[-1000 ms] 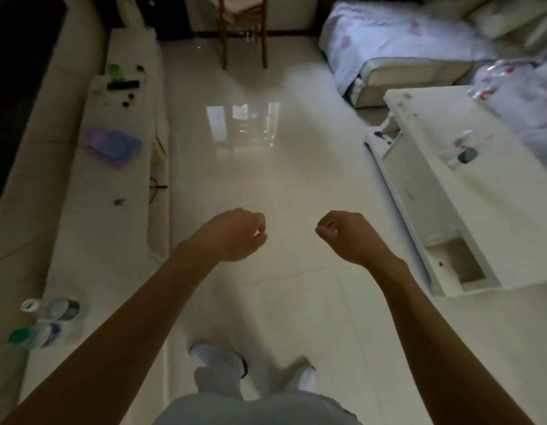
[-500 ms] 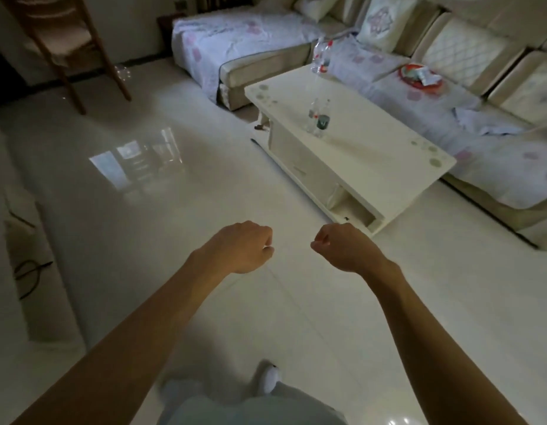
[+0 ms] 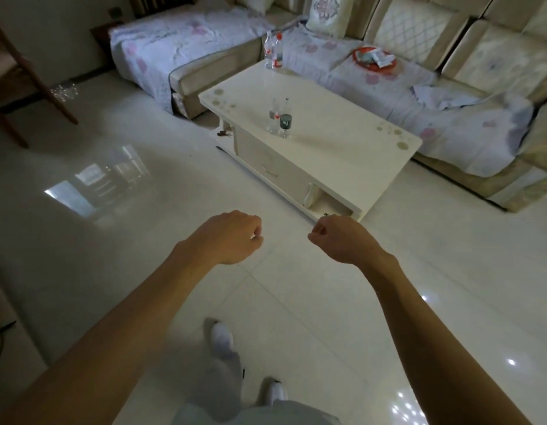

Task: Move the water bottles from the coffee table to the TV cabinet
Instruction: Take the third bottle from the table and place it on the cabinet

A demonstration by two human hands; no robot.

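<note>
Both hands are raised over the glossy tiled floor (image 3: 161, 210), the left hand (image 3: 232, 237) and right hand (image 3: 342, 240) near each other. The fingers (image 3: 257, 231) of each are curled in narrow against the palm and hold nothing. Beyond the fingers, well apart from them, stands the white worktop (image 3: 336, 157). Two water bottles (image 3: 280, 119) stand upright, just beside each other, near its middle, one with a dark label and one with a red mark. Farther still from the fingers, a second pair of bottles (image 3: 272, 50) with red caps stands at the worktop's far end, close to the covered sofa (image 3: 450, 118). A wooden chair (image 3: 17, 84) stands far left of the fingers.
</note>
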